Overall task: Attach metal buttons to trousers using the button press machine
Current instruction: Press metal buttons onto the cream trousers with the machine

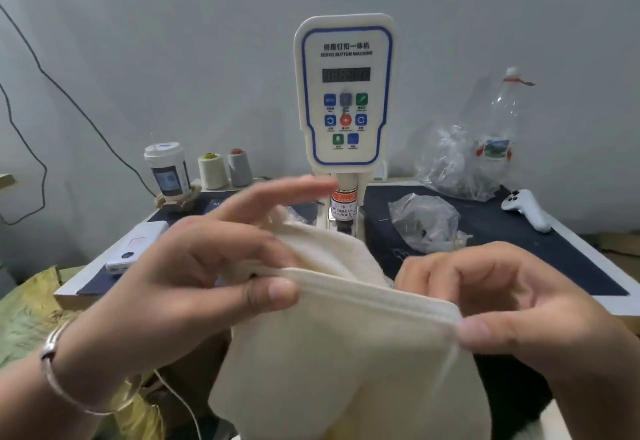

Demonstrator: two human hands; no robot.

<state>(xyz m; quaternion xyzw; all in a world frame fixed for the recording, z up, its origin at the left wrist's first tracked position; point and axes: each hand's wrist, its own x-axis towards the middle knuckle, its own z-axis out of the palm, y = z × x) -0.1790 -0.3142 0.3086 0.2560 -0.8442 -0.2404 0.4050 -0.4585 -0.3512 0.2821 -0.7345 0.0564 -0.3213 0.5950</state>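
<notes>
Cream trousers [332, 353] hang in front of the button machine [344, 93]. The left hand [194, 276] pinches one end of the top edge, and the right hand [512, 308] pinches the other end.

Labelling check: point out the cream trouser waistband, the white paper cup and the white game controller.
cream trouser waistband [363, 292], head view, on the stitched top edge
white paper cup [168, 171], head view, on its printed side
white game controller [526, 209], head view, on its handle
</notes>
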